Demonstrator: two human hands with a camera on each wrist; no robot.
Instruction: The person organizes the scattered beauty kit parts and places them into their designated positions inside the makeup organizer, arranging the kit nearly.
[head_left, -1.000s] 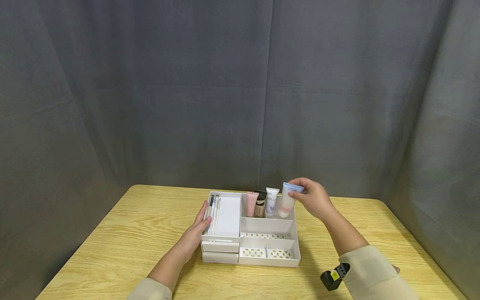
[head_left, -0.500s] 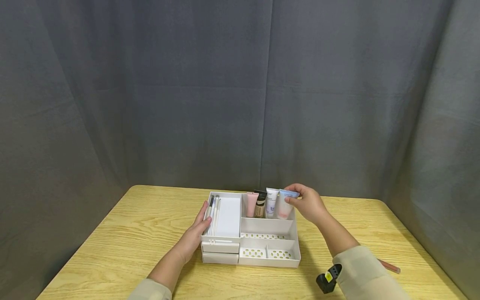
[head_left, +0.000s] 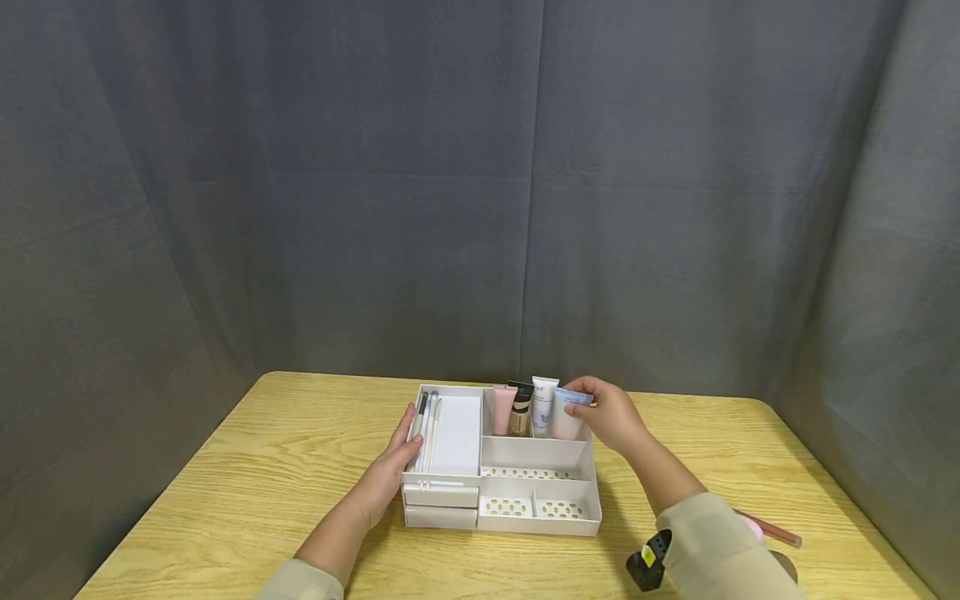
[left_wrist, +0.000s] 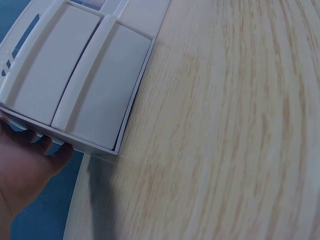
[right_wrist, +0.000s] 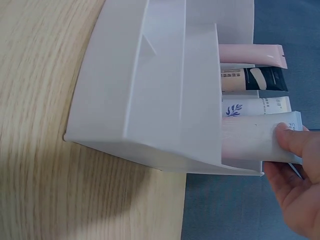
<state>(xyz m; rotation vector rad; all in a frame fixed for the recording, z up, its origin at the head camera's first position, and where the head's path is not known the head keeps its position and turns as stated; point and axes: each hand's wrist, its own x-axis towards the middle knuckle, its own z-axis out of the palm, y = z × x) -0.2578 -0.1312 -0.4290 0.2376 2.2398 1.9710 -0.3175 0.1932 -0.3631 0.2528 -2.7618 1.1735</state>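
A white desk organizer [head_left: 536, 527] stands on the wooden table. My left hand [head_left: 386, 475] holds its left side, thumb at the rim and fingers along the outer wall; in the left wrist view the fingers [left_wrist: 59, 156] touch that wall beside two drawers [left_wrist: 102, 82]. With thumb and fingers, my right hand [head_left: 611, 417] pinches the blue-topped end of a squeeze tube [head_left: 566, 417]. The tube's lower end is inside the back right compartment, hidden by the divider. Beside it stand a white tube [head_left: 543, 400], a black-and-beige tube [head_left: 519, 412] and a pink tube [head_left: 503, 410].
Several slim brushes [head_left: 429, 429] lie in the organizer's left tray. The front compartments have perforated floors. A reddish-brown stick [head_left: 776, 531] and a pink item [head_left: 752, 527] lie by the right sleeve. A grey curtain [head_left: 480, 208] hangs behind the table [head_left: 300, 442].
My right hand has moved down and left, lowering the blue-topped tube into the back right compartment beside the white tube. The right forearm's shift uncovers items on the table. My left hand stays put.
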